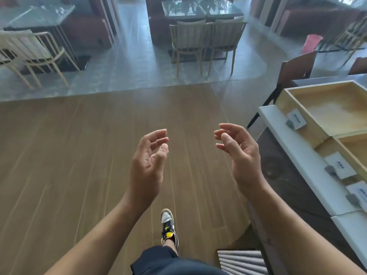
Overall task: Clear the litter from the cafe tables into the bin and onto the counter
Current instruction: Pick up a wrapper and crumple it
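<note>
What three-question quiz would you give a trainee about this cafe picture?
1. True or false: the left hand holds a cup.
2. The wooden trays lie on the person's: A left, B right, C behind.
3. Fill in: ___ chairs stand at the table straight ahead.

Key: 1 false, it holds nothing; 2 B; 3 two.

Two chairs [206,42] stand before a table [200,10] at upper centre. Wooden trays [325,108] sit on the counter [309,167] at right.
</note>
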`<state>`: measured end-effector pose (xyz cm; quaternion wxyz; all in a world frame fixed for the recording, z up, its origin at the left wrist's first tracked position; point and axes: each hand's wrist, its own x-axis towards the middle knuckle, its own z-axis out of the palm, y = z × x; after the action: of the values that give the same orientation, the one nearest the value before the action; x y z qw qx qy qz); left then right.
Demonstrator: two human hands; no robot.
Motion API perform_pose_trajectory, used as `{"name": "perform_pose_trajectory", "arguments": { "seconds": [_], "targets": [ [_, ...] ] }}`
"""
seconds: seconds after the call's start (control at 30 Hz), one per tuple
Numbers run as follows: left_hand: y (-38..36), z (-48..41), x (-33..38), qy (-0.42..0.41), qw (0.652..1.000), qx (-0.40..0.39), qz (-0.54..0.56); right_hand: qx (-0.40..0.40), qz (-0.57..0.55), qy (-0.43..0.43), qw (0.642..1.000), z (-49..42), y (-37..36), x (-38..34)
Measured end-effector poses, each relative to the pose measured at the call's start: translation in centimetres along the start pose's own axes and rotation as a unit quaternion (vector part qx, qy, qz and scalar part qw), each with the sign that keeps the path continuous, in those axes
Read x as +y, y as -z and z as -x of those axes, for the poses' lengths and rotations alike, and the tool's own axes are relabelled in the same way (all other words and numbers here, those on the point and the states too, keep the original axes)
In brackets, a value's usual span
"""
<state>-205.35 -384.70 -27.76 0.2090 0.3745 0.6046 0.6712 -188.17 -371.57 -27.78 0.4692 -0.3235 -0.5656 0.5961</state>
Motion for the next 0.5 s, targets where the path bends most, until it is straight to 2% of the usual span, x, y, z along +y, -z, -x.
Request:
{"name": "perform_pose_trajectory", "arguments": {
  "seconds": [0.3,0.5],
  "targets": [
    [1.5,-20.2,-3.9,-0.011,1.000,-0.027,-0.005,0.024,0.012,0.008,1.000,-17.8,-7.8,2.3],
    [0.6,-30.6,-6.6,-0.008,0.999,-0.041,-0.019,0.038,0.005,-0.006,0.999,-27.8,-10.0,4.8]
  ]
}}
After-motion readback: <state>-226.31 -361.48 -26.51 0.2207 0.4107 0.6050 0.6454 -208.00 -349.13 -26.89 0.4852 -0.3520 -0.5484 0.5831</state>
